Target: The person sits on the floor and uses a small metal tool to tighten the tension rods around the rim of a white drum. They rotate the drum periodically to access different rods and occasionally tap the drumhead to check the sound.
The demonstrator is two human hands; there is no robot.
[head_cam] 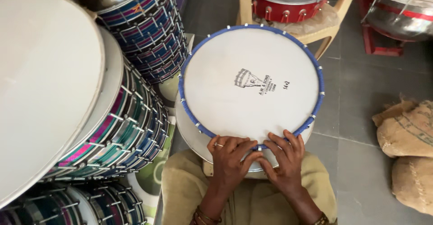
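A round drum with a white skin point(246, 67) and a blue rope-wrapped rim point(181, 85) rests against my lap, its face turned up toward me. A small black printed mark sits near the middle of the skin. My left hand point(229, 158) and my right hand point(284, 159) press side by side on the near edge of the rim, fingers curled over it. A ring shows on my left hand and bracelets on both wrists. The drum's lower body is hidden behind the skin and my hands.
Stacked drums with coloured lacing point(135, 117) and a large white drum head point(40, 80) crowd the left. A red drum point(288, 8) sits on a plastic chair point(324, 35) behind. Burlap sacks point(406, 130) lie on the grey tiled floor point(361, 94) at right.
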